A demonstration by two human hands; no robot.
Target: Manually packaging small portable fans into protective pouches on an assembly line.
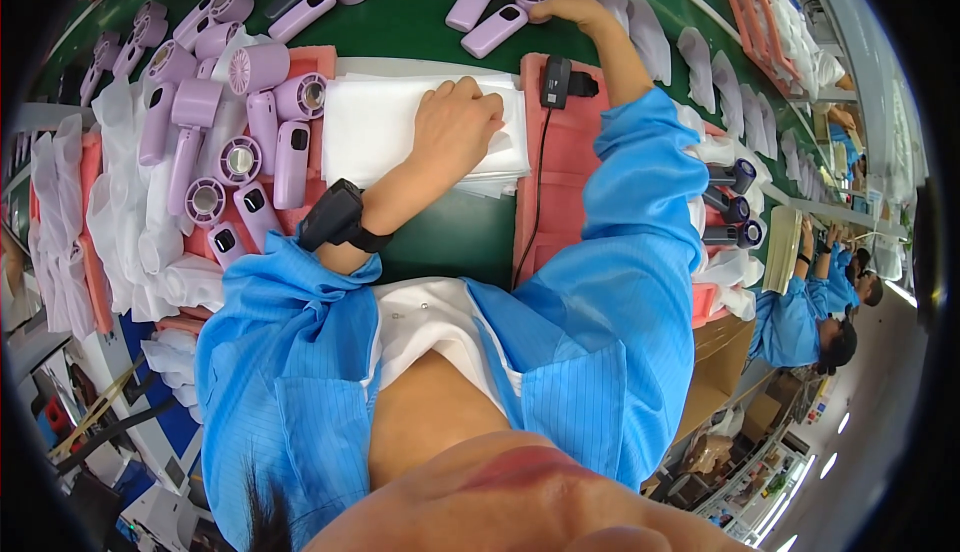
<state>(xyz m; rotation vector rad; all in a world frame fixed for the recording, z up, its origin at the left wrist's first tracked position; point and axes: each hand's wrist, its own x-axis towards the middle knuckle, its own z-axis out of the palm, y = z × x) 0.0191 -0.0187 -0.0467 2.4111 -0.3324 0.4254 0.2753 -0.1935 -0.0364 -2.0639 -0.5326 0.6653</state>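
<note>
My right hand (562, 0) reaches to the far side of the green bench, its fingers closed round the round head of a light purple handheld fan (497, 32). Just beyond lies a second purple fan (472, 0). Nearer to me, my left hand (458, 127) rests on a stack of flat white sleeves (365, 122). Its fingers are curled at the top sleeve, which looks creased beside them; the fingertips are partly hidden. A black device (335, 214) is strapped to my left wrist.
Many purple fans (240, 157) crowd a pink tray on the left, beside white sleeves (130, 222). Right of the stack, a pink tray (565, 167) bears a black cabled device (556, 82). White-sleeved items (697, 67) line the green belt (420, 12). Co-workers (805, 327) sit far right.
</note>
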